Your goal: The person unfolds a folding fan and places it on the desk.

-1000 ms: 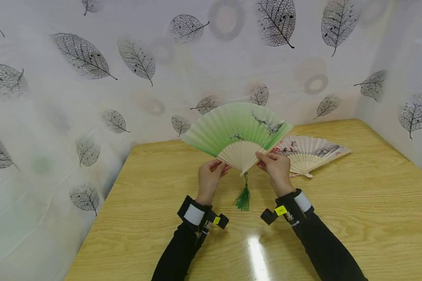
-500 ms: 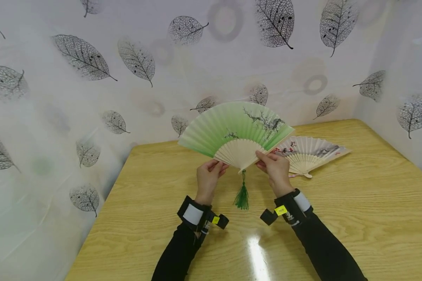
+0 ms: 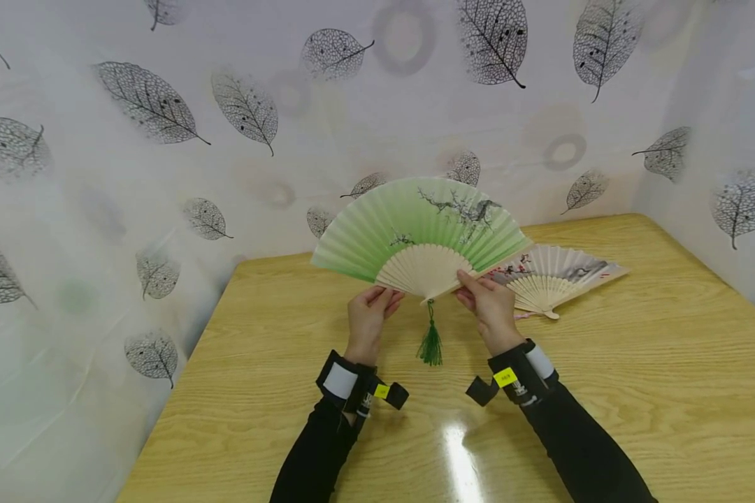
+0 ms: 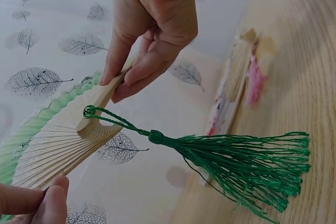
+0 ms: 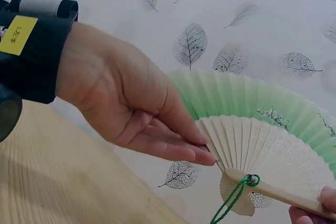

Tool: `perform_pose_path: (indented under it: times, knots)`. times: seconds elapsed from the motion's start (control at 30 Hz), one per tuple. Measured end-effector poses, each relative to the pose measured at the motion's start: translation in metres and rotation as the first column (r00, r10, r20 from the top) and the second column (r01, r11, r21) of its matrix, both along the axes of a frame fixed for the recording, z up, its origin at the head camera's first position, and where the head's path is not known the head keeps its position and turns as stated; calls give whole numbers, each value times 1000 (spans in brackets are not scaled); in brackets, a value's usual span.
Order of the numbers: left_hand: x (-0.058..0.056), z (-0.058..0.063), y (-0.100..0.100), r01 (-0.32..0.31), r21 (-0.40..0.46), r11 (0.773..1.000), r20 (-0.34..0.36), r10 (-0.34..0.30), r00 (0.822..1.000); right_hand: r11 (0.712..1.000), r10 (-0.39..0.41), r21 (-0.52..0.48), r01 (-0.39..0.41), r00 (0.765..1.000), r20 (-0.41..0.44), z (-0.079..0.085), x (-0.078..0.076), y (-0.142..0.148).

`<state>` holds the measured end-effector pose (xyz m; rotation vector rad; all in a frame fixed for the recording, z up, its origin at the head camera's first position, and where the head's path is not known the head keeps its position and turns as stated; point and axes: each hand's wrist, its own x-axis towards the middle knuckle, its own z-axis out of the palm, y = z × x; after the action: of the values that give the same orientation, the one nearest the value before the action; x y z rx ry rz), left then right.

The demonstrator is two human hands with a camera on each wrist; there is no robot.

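A green folding fan [image 3: 424,223] with a printed blossom branch is spread wide above the table. My left hand [image 3: 368,318] pinches the end rib on its left side between thumb and fingers. On the other side, my right hand [image 3: 491,311] pinches the right guard stick, its thumb lying on the front. From the pivot hangs a green tassel [image 4: 239,166], tied through by a cord loop. The pale wooden ribs [image 5: 262,150] are fanned out between both hands. Behind my right hand, a second folding fan [image 3: 556,276], white with red blossoms, lies open on the table, partly hidden.
The wood-grain table [image 3: 258,363] reaches back to a pale curtain [image 3: 258,175] printed with leaves, which also runs along both sides. Each wrist wears a black strap with a camera. A bright light reflection shows on the tabletop near the front.
The green fan has opened wider and risen slightly, its pivot shifting left. My left hand has moved a little left and up, still pinching its edge. The white fan stays in place.
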<state>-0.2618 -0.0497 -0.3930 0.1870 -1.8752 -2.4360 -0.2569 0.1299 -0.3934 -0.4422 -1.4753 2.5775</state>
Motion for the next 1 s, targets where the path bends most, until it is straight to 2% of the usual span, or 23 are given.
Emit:
perform_pose_path:
  times: [0.17,0.2,0.4,0.6,0.77,1.0]
  knots:
    - [-1,-2,-1,-5,32,999,3,5,1000,999,13,-48,-13,1000,1,1,1,-1]
    - [-1,-2,-1,-7,35,999,3,6,1000,1000,4,-30,-3,999,39,8,4,-4]
    - [-1,-3,-2,-28,41,999,12,28,1000,997,-4,-74,8,998,61,8,3,-6]
    - [-1,-4,-3,-41,56,998,29,40,999,991,22,-137,-9,996,89,9,3,-7]
    - [-4,-4,-5,-55,93,994,53,50,997,985,57,-168,-42,995,86,9,4,-8]
    - [-6,0,-12,-69,102,992,68,62,996,977,126,-185,-111,990,71,6,4,-11]
